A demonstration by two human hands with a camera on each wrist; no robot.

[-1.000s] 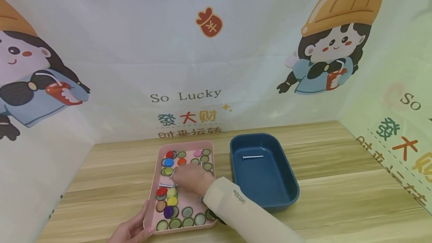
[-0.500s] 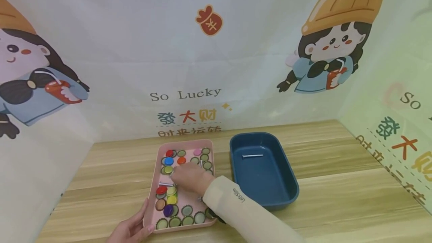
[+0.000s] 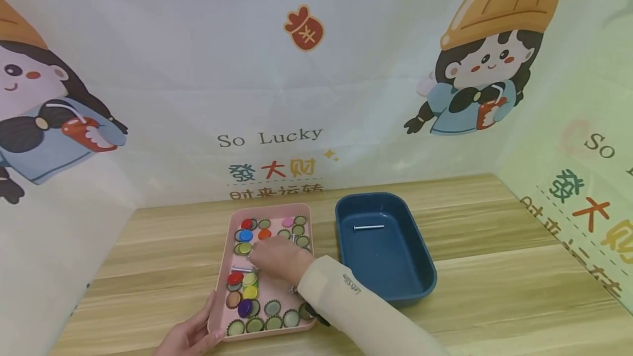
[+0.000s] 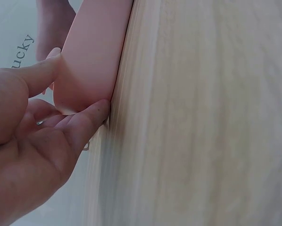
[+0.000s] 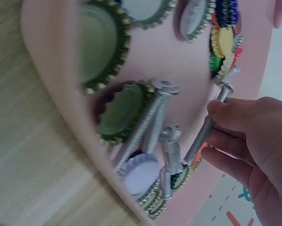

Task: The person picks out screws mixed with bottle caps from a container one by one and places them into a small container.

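Observation:
A pink tray (image 3: 277, 293) holds bottle caps and several silver bolts. At its near left corner my left hand (image 3: 190, 335) grips the wall, thumb at the rim and a fingertip low by the table in the left wrist view. My right hand (image 3: 279, 260) is down inside the tray. In the right wrist view its thumb and fingers pinch a silver bolt (image 5: 196, 142), which tilts with its head upward. More bolts (image 5: 143, 127) lie among the caps beside it. A green-lined bottle cap (image 5: 124, 113) lies close to them. In the head view the right hand hides the pinched bolt.
To the right stands a deeper dark blue tray (image 3: 390, 268) with one bolt (image 3: 368, 227) inside. The right sleeve (image 3: 366, 301) passes in front of its near left corner. Both trays sit on a wood-grain table (image 3: 494, 268), with a printed cloth (image 3: 371, 142) behind.

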